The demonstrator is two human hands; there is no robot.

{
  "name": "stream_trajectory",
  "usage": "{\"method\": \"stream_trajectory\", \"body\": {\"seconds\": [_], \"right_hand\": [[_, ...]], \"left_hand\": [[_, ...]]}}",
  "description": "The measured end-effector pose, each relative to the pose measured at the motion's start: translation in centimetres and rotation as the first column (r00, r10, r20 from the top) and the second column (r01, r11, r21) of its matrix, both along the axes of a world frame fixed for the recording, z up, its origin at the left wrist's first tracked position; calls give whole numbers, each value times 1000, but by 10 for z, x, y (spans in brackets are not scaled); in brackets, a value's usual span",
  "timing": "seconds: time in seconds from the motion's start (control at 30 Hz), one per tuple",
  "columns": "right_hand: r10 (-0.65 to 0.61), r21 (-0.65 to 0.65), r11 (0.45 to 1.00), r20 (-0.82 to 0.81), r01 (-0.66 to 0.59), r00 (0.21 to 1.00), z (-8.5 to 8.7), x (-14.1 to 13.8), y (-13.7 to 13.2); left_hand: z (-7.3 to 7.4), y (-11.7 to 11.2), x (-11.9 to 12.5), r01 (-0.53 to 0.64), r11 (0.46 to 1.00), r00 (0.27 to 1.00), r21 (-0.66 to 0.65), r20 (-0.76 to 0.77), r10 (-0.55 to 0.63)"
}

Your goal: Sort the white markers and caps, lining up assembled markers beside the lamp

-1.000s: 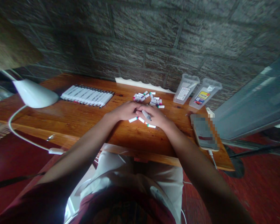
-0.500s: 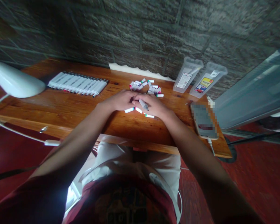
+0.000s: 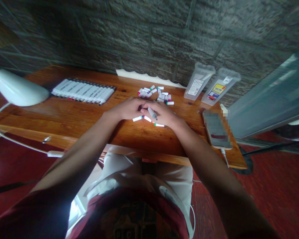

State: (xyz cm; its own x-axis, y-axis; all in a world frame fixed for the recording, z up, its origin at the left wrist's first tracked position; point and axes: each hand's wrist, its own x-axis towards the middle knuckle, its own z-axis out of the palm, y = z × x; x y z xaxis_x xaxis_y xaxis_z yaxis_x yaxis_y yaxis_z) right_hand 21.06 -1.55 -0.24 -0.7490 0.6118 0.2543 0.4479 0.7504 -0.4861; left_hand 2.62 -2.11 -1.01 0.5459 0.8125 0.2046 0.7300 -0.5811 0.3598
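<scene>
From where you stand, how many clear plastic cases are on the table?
2: one case and a second case, side by side on the table by the wall.

Dim, even light gives the glossy orange-brown wooden tabletop a soft sheen, with shadow under the person's two bare hands. Beyond the tabletop, the rough grey stone wall blurs and bows; a blocky pixelated patch sits at its right end.

Head-worn view, facing down, close over wooden desk
</scene>
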Motion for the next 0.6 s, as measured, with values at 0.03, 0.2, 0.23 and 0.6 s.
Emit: {"method": "stream_trajectory", "body": {"seconds": [0.03, 0.2, 0.23, 0.6], "right_hand": [[1, 4, 1000, 1, -1, 1000, 0, 0, 0], [-7, 15, 1000, -2, 7, 1000, -1, 0, 1], [-8, 14, 1000, -5, 8, 1000, -1, 0, 1], [2, 17, 1000, -6, -2, 1000, 1, 0, 0]], "left_hand": [[0, 0, 0, 1, 1000, 1000, 2, 1, -1], [-1, 0, 0, 3, 1000, 1000, 7, 14, -4], [-1, 0, 0, 6, 1000, 1000, 7, 16, -6], [0, -2, 0, -15, 1000, 1000, -6, 16, 15]]}}
